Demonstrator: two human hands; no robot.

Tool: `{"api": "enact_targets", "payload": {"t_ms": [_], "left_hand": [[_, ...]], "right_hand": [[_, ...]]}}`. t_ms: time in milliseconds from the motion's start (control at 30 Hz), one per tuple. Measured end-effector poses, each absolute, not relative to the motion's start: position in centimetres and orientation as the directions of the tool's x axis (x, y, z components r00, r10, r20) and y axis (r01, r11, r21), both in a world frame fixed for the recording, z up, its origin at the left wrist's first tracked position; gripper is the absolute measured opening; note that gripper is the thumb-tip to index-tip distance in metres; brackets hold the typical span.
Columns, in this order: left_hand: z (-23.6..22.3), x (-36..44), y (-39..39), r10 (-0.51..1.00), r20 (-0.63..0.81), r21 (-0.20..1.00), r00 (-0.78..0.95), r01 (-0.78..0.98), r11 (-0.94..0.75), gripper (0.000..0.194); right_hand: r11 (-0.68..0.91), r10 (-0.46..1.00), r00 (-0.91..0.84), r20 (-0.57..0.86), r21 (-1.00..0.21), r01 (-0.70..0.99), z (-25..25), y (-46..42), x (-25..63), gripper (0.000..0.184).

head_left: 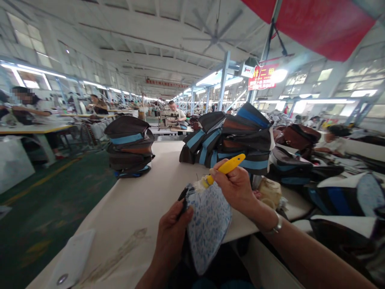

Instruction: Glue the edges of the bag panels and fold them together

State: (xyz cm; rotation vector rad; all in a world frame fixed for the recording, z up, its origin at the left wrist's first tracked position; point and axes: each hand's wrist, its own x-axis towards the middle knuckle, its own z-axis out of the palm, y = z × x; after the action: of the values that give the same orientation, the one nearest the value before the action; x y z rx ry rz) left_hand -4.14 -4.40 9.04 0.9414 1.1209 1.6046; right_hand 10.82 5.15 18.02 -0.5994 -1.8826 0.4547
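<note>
My left hand grips the edge of a blue-and-white patterned fabric piece with a dark strip along its top, held up over the near edge of a long cream work table. My right hand is closed round a yellow-handled cutting tool, its tip pressed against frayed threads at the top edge of the fabric. A metal watch band shows on my right wrist. The lower part of the fabric hangs down toward my lap.
Stacks of dark backpacks with blue stripes stand on the table ahead. More bags pile up on the right. A white flat piece lies at the table's near left. People sit at sewing stations left, centre back and right. Green floor on the left.
</note>
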Motion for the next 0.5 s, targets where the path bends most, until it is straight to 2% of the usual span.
{"api": "enact_targets", "payload": {"t_ms": [100, 233, 333, 400, 500], "left_hand": [[9.4, -4.3, -4.6, 0.956, 0.064, 0.947, -0.288, -0.286, -0.149, 0.041], [9.0, -4.6, -4.6, 0.951, 0.049, 0.943, -0.305, -0.299, -0.145, 0.039], [8.4, -5.1, -4.5, 0.955, 0.047, 0.943, -0.293, -0.301, -0.139, 0.038], [8.1, -6.2, -4.4, 0.951, 0.05, 0.955, -0.305, -0.264, -0.135, 0.036], [8.3, -9.6, -3.6, 0.953, 0.108, 0.984, -0.282, -0.107, -0.143, 0.034]], "right_hand": [[0.767, 0.636, -0.353, 0.686, -0.611, 0.195, 17.4, 5.7, 10.7, 0.021], [0.713, 0.7, -0.229, 0.677, -0.681, 0.166, 16.4, 6.8, 10.2, 0.021], [0.7, 0.712, -0.226, 0.665, -0.697, 0.155, 15.6, 7.5, 9.9, 0.021], [0.685, 0.728, -0.188, 0.659, -0.707, 0.177, 15.5, 7.8, 10.2, 0.021], [0.61, 0.792, -0.05, 0.608, -0.79, 0.051, 16.0, 7.6, 12.0, 0.021]]}}
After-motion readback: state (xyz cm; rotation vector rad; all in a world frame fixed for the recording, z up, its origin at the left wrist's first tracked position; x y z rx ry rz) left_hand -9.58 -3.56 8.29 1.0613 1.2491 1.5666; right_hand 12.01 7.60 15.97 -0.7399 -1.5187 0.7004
